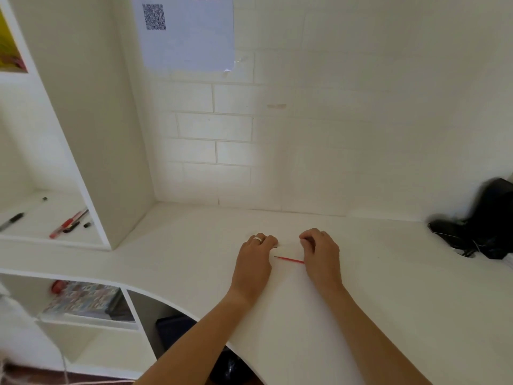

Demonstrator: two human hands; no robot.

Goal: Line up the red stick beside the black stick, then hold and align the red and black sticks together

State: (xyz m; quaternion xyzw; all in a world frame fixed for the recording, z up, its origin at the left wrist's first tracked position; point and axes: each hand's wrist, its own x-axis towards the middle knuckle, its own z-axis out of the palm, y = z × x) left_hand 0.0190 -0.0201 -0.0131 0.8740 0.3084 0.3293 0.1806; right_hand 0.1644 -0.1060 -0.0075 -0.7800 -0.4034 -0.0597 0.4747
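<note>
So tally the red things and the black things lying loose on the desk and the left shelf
Red: 2, the thin red refill on the desk, the red pen on the left shelf.
Black: 2, the black marker, the black cap.
Total: 4.

I'm looking at a home study nook: white built-in desk (194, 245), pens (66, 225) on the nine o'clock shelf (41, 218), painted brick wall (233, 126) at twelve.

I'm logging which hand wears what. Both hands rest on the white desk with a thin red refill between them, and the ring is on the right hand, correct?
Not quite. The ring is on the left hand, not the right hand, as the head view shows. The rest holds: both hands rest on the white desk, and the thin red refill lies between them.
</note>
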